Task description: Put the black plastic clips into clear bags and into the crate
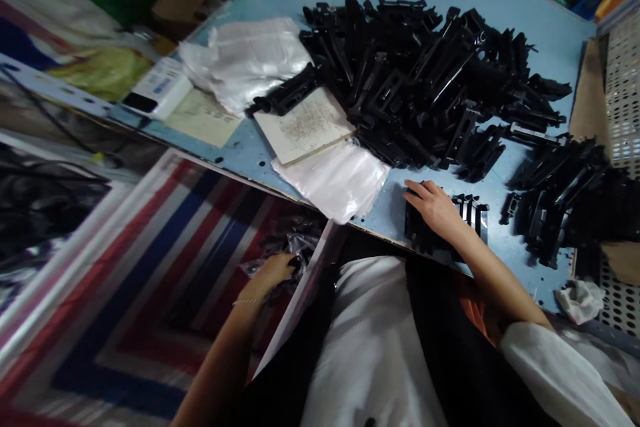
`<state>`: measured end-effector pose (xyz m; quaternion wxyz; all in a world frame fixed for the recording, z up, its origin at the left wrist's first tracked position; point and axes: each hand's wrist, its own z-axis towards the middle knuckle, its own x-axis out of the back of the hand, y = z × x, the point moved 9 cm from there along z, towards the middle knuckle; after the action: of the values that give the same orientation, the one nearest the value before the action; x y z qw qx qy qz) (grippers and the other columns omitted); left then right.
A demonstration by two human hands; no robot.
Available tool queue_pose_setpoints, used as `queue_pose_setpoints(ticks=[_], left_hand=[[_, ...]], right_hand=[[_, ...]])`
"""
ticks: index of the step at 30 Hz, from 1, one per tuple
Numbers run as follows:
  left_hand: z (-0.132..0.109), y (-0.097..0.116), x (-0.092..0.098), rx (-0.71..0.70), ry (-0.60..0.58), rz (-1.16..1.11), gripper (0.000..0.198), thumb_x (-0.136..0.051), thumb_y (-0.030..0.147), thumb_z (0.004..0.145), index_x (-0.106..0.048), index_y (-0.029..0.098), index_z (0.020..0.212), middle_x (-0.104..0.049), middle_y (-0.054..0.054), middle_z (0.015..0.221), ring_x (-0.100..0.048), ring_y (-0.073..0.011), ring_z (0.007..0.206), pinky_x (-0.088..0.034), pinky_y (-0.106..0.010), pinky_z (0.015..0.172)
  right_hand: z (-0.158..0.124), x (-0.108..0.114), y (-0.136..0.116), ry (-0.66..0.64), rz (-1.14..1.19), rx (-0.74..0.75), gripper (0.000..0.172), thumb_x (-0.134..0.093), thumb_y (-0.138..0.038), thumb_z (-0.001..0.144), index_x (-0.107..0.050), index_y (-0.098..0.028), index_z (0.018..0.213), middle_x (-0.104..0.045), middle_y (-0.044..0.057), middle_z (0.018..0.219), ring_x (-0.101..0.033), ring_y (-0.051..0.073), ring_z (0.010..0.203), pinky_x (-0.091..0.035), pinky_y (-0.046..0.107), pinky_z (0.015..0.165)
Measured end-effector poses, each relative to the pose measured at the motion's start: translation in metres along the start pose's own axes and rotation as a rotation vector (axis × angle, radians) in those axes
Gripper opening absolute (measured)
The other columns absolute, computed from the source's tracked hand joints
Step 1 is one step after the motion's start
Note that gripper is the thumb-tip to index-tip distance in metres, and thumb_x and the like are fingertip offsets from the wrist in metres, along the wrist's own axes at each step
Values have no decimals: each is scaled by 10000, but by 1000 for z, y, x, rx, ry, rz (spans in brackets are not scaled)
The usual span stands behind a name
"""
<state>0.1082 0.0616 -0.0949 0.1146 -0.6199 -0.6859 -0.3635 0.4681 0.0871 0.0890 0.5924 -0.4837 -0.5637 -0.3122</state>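
Observation:
My left hand [275,271] is low inside the striped container, its fingers closed around a dark part beside plastic-wrapped pieces [300,240]. What it grips is partly hidden and blurred. On the table's front edge, my right hand [434,208] rests with fingers spread over a row of black plastic parts [471,210]; its fingertips touch the left end of the row. Behind it lies a large heap of black parts [400,73]. Clear plastic bags [335,180] lie left of my right hand, partly under a square white pad [305,125].
More clear bags [260,53] and a white box [160,88] lie at the table's left. Another pile of black parts [560,193] is at the right, beside a perforated basket [623,93]. The striped container [135,267] stands left of my lap.

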Motion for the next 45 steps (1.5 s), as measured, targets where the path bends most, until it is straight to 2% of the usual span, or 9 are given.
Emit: queue_pose_setpoints(ticks=[5, 11, 15, 22, 26, 29, 34, 41, 45], left_hand=[[8, 18, 12, 30, 21, 23, 128, -608, 192, 761, -723, 171, 711, -754, -88, 743, -728, -257, 799, -487, -268, 699], [-19, 162, 120, -469, 725, -168, 357, -511, 410, 966, -736, 189, 1133, -731, -91, 1109, -665, -247, 1033, -510, -358, 956], [10, 222, 135, -581, 825, -75, 169, -599, 244, 888, -742, 153, 885, -683, -149, 1067, -617, -289, 1021, -528, -437, 913], [52, 176, 150, -431, 499, -709, 178, -708, 328, 782, -656, 161, 746, -667, -22, 719, -617, -163, 679, -490, -294, 677], [59, 165, 149, -398, 430, -992, 212, -738, 252, 711, -564, 177, 805, -662, 7, 690, -638, -144, 632, -501, -265, 632], [44, 165, 159, -465, 588, -860, 116, -641, 183, 778, -526, 191, 767, -691, -16, 751, -684, -167, 742, -554, -307, 724], [8, 180, 164, -623, 749, -194, 299, -459, 120, 894, -719, 178, 1028, -720, -99, 1187, -655, -236, 1130, -502, -446, 1057], [9, 175, 164, -671, 687, -299, 478, -486, 110, 875, -615, 161, 1333, -599, -119, 1396, -645, -194, 1175, -530, -376, 1065], [-24, 195, 160, -764, 698, -145, 583, -431, 86, 924, -464, 195, 1496, -508, -120, 1506, -529, -217, 1362, -450, -405, 1167]], right_hand=[[-9, 24, 3, 58, 116, 122, 411, -356, -169, 1034, -663, -216, 1304, -603, 108, 1407, -580, 249, 1055, -515, 442, 947], [-21, 36, 16, 327, 508, -132, 323, -540, -350, 989, -676, -249, 1264, -669, 94, 1135, -630, 241, 1040, -525, 393, 915], [-25, 14, 17, 370, 882, -311, 283, -641, -379, 912, -710, -225, 1139, -643, 39, 892, -588, 177, 743, -510, 316, 681], [-41, -45, -7, 142, 1742, -571, 245, -797, -400, 764, -704, -174, 781, -457, -61, 521, -342, 66, 445, -278, 186, 400], [-22, -74, -62, -237, 2155, -533, 274, -791, -357, 774, -712, -107, 855, -583, -2, 605, -316, 32, 412, -227, 162, 350], [-11, -88, -91, -424, 2390, -507, 296, -763, -288, 814, -699, -69, 1002, -623, 30, 701, -304, 20, 442, -236, 131, 342], [-7, -99, -93, -370, 2625, -554, 317, -687, -214, 890, -630, -64, 1163, -623, 31, 785, -299, 19, 466, -297, 90, 348], [6, -102, -109, -424, 2741, -541, 309, -584, -185, 950, -594, -86, 1243, -587, 5, 781, -361, 31, 480, -329, 74, 349], [18, -109, -102, -368, 2596, -539, 244, -677, -227, 873, -634, -101, 1078, -621, 12, 756, -334, 21, 470, -302, 82, 361]])
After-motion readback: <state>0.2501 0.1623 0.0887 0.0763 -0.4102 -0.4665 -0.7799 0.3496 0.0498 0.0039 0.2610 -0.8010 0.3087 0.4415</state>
